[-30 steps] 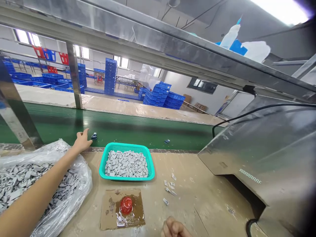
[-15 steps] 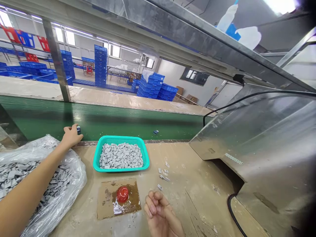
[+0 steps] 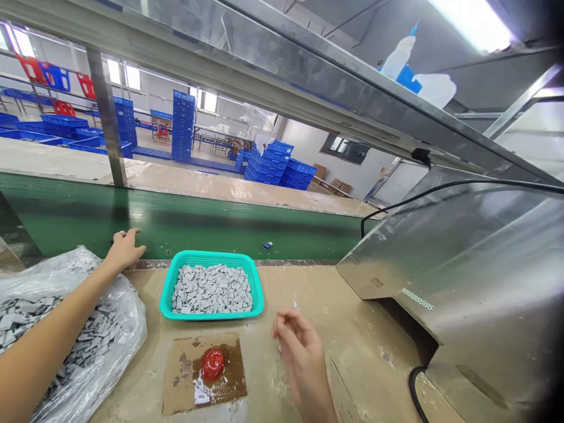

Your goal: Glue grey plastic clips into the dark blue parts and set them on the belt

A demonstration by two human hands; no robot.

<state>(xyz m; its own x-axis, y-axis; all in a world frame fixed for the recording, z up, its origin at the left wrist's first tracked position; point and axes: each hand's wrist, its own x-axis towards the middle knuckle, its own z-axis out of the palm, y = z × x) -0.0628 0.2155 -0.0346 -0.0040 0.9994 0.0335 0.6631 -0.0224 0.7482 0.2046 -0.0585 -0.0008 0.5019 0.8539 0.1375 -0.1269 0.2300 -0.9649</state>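
My left hand reaches over the near edge of the green belt, its fingers apart and nothing seen between them. A dark bit shows at its left side. My right hand, slightly blurred, hovers over the bench with fingers curled together; whether they hold anything is hidden. Beneath it lie small grey parts, mostly covered. The turquoise basket full of grey pieces stands between my hands. Left of it is a clear plastic bag of similar pieces. A red lump sits on wet cardboard.
A small dark blue item lies on the belt. At the right stands a metal housing with a black cable. A metal post rises behind the belt, and a beam crosses overhead. Blue crates are stacked beyond.
My right hand has moved forward over the loose grey parts. The dark item beside my left hand's fingers no longer shows there. The blue item on the belt has shifted left; the view has tilted up a little.
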